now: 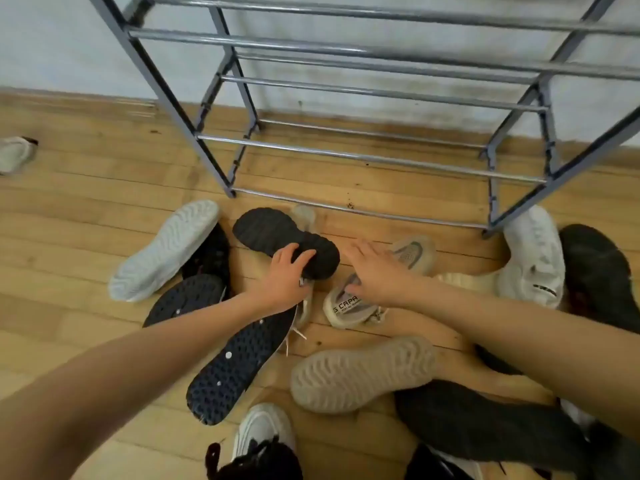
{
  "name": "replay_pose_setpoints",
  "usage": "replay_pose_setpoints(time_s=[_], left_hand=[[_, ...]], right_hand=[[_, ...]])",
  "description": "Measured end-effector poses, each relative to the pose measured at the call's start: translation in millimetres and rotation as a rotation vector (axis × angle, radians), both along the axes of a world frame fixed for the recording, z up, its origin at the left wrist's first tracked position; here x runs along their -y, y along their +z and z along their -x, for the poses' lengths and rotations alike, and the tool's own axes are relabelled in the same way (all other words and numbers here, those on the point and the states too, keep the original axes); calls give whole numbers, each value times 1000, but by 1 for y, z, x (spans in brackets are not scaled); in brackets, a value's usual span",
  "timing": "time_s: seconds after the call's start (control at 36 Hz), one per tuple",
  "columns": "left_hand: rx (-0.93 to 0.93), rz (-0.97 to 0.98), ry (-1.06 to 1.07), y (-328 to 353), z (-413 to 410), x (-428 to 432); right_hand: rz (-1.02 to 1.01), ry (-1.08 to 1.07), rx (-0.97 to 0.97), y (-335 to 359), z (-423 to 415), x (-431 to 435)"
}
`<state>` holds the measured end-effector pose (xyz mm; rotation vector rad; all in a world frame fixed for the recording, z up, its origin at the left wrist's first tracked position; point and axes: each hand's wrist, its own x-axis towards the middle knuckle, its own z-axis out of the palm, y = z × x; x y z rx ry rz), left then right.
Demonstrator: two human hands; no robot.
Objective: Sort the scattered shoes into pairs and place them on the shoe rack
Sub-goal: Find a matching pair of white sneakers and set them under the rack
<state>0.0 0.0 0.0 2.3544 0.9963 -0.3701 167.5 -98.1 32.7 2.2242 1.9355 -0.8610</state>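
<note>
Several shoes lie scattered on the wooden floor in front of a bare metal shoe rack (363, 157). My left hand (282, 280) grips the heel end of an overturned shoe with a dark grey sole (273, 233). My right hand (377, 271) rests with fingers spread on a beige knit sneaker (341, 306) marked with lettering; whether it grips the sneaker is unclear. A second beige sneaker (414, 252) lies just beyond that hand. A navy studded-sole shoe (235, 368) lies under my left forearm.
A white-soled shoe (164, 251) lies left, a tan-soled one (360, 374) near centre, a white sneaker (531, 258) and black shoes (599, 271) right. Dark shoes (485, 420) crowd the bottom right. One pale shoe (15, 154) sits far left. The wall (69, 46) is behind the rack.
</note>
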Motion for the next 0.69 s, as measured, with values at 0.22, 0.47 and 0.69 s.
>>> replay_pose_setpoints(time_s=[0.22, 0.47, 0.69], left_hand=[[163, 28, 175, 0, 5, -5], [182, -147, 100, -6, 24, -13], [186, -110, 135, -4, 37, -17]], right_hand=[[-34, -249, -188, -10, 27, -31], [29, -205, -154, -34, 27, -46], [-48, -181, -42, -39, 44, -52]])
